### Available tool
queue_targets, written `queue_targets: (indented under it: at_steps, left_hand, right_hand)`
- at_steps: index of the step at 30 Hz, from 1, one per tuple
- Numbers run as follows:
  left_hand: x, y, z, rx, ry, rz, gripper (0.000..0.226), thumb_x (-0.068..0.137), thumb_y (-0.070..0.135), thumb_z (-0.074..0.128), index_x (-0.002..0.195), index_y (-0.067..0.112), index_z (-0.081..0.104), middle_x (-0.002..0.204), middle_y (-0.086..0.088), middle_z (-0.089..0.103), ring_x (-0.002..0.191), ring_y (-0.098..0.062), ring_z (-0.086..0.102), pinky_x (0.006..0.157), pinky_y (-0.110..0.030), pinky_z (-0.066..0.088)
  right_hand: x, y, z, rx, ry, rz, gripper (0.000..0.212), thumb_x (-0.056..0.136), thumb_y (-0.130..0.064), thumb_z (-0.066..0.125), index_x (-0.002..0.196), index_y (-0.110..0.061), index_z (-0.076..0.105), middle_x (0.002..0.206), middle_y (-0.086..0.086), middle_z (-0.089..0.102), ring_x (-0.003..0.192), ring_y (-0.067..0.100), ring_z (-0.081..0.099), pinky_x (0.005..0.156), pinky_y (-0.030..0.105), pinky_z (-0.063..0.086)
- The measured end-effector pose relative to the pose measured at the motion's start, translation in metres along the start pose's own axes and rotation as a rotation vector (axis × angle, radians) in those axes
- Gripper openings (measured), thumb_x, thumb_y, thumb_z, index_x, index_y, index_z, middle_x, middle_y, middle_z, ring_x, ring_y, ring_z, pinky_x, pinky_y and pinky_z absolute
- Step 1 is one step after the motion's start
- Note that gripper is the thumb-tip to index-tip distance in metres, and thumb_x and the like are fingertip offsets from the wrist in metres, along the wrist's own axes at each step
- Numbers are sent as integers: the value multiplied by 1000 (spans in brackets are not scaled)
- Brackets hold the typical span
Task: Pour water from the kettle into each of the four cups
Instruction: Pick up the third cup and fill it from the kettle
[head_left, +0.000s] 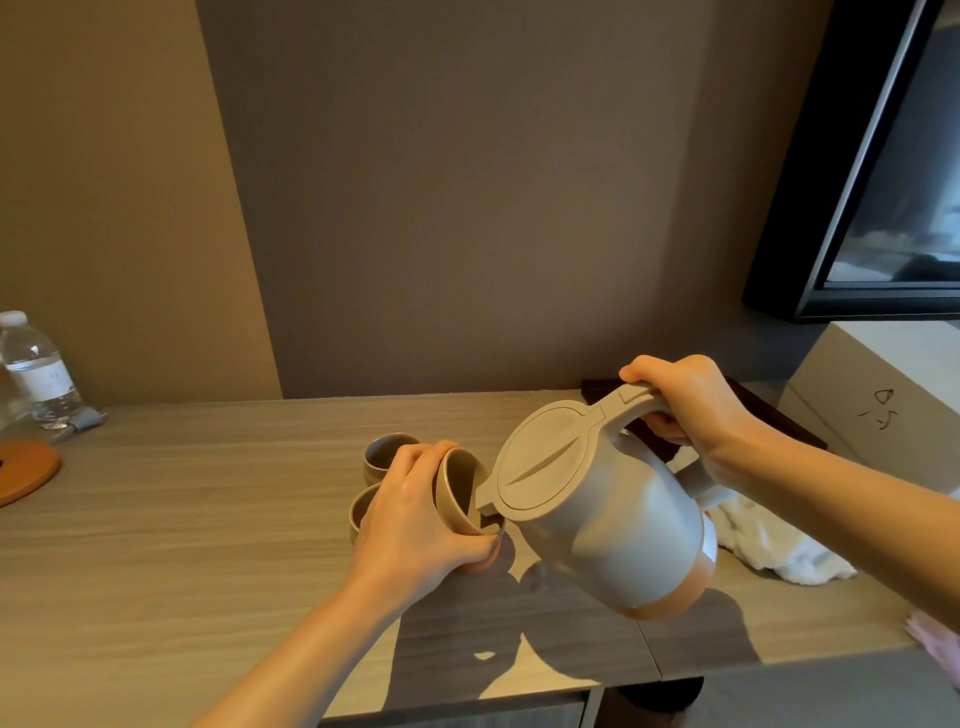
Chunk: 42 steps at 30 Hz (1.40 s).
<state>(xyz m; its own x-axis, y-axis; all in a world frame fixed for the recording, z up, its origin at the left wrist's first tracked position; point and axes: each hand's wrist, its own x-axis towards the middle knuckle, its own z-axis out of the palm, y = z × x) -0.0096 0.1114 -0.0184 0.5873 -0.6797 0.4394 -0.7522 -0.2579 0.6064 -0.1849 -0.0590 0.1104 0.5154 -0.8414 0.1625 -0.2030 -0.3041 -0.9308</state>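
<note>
Beige kettle (602, 514) tilts over left-hand (410, 519) cup (460, 491).

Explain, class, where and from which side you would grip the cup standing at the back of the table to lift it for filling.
Grip the back cup around its round side wall, coming from the left, probably with the left hand once it is free. It stands upright with no visible handle, and the tilted kettle in the right hand blocks the right side.
</note>
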Motion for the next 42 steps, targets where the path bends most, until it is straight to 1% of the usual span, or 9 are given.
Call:
queue_targets:
  at_steps: [5, 15, 18, 21, 26, 29, 33, 36, 42]
  left_hand:
    - [0, -1, 1, -5, 12, 3, 96, 45, 63, 85, 128, 40, 41, 125, 21, 44, 113, -7, 47, 89, -28, 54]
    - [-3, 2, 1, -20, 35, -18, 96, 45, 61, 87, 127, 37, 43, 127, 18, 46, 113, -8, 49, 90, -31, 55]
    - [-5, 2, 0, -20, 36, -26, 97, 45, 63, 86, 128, 37, 42, 127, 18, 47, 113, -8, 49, 90, -31, 55]
    - [-7, 3, -1, -9, 37, -29, 94, 47, 60, 87, 127, 37, 42, 127, 18, 47, 113, -8, 49, 90, -32, 56]
    - [-11, 5, -2, -39, 39, -42, 92, 50, 52, 90, 126, 35, 42, 124, 19, 46, 110, -6, 47, 86, -22, 51]
    - [-13, 7, -3, -57, 44, -46, 91, 49, 51, 91, 125, 36, 42, 120, 20, 45, 107, -4, 47, 82, -18, 47]
    - [-17, 6, -4, -91, 41, -59, 90, 47, 53, 91, 121, 40, 41, 118, 20, 47, 106, -5, 49, 81, -18, 49]
    - [-20, 7, -5, -121, 39, -63, 88, 47, 52, 91, 116, 45, 37, 118, 20, 48, 106, -6, 50, 80, -17, 47]
    - [-24, 6, -4, -183, 50, -97, 91, 46, 49, 92, 121, 38, 43, 118, 19, 51, 108, -8, 52, 77, -13, 44]
  right_hand:
    - [2, -7, 2, -46, 1, -35, 37, 88, -25, 58, 57, -4, 60, 64, 11, 56, 61, 18, 53, 59, 24, 44]
    - [5, -18, 5, -107, -31, -77, 37, 88, -24, 56, 65, 4, 62, 67, 15, 56, 61, 21, 50, 54, 23, 42]
    - [5, -19, 5, -110, -37, -74, 37, 88, -23, 56, 63, 4, 62, 64, 13, 56, 60, 21, 50, 54, 23, 42]
    - [5, -20, 6, -132, -30, -77, 37, 88, -24, 56, 66, 5, 62, 66, 14, 55, 62, 21, 51, 54, 23, 43]
    - [5, -23, 7, -166, -44, -90, 37, 88, -25, 56, 71, 7, 64, 69, 16, 55, 61, 21, 51, 52, 21, 43]
    - [4, -24, 8, -169, -52, -98, 37, 87, -24, 56, 72, 9, 65, 70, 18, 54, 63, 25, 50, 52, 22, 42]
    - [3, -27, 9, -183, -67, -111, 38, 87, -23, 56, 67, 8, 62, 69, 19, 54, 60, 25, 49, 49, 21, 41]
    - [2, -27, 11, -204, -73, -130, 43, 88, -24, 56, 74, 16, 65, 71, 20, 57, 62, 24, 52, 51, 21, 43]
    - [1, -28, 12, -224, -73, -164, 43, 90, -23, 55, 78, 16, 67, 74, 21, 59, 65, 25, 55, 55, 22, 45]
